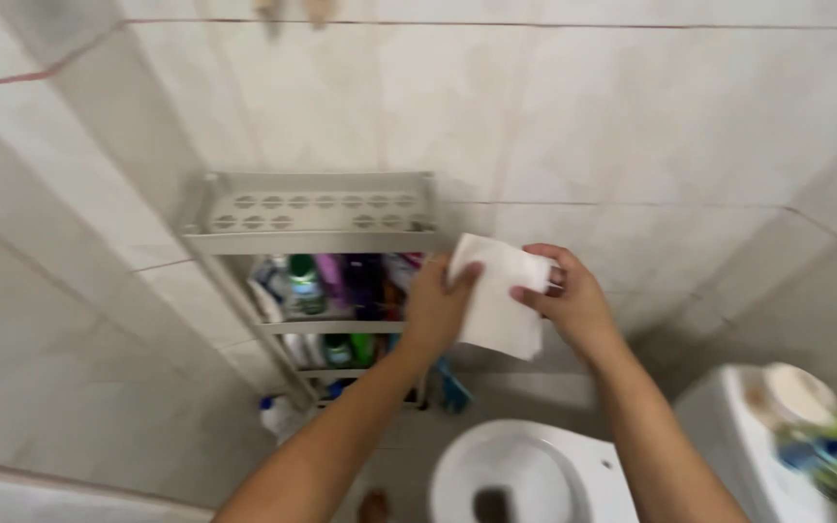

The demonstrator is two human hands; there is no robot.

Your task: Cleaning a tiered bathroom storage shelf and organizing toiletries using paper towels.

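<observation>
Tissue sheet (498, 295), white and folded, held up in mid-air between both hands, above the toilet bowl and in front of the tiled wall. Going left to right: tiled wall (79, 320) meeting in a corner at far left. Grey plastic shelf rack (314, 237) in that corner, top tier slotted and bare, lower tiers crowded with bottles (304, 286) in green, purple and white, too blurred to tell apart further. Small white bottle with blue cap (273, 412) on the floor by the rack's foot. Left hand (435, 308) gripping the sheet's left edge, thumb on the front, fingers curled behind, closed on the paper. Right hand (572, 300) pinching the upper right corner, fingertips wrapped over the top edge, thumb on the front face. White toilet bowl (525, 479) directly below, open. White cistern top (728, 426) at far right, carrying a round white object (798, 392) and blurred green and blue items (830, 450).
</observation>
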